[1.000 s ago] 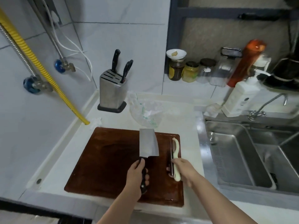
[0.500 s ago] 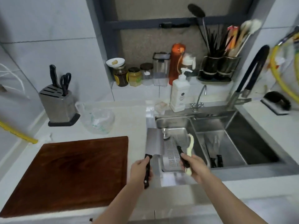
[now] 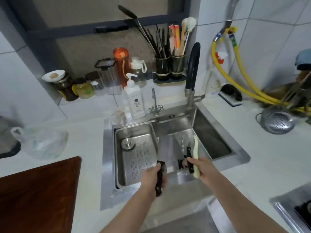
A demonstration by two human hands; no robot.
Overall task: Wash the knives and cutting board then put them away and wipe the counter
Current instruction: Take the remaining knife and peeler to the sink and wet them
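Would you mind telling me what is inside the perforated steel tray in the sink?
The perforated steel tray holds a round steel drain plug. The left hand covers its near right corner.

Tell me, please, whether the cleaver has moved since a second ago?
Yes. The cleaver, gripped in the left hand, has gone rightward off the cutting board and is now over the sink, beside its perforated tray.

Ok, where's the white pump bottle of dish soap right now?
In the head view, the white pump bottle stands upright on the ledge behind the steel sink, just left of the small chrome tap and in front of the orange bottle.
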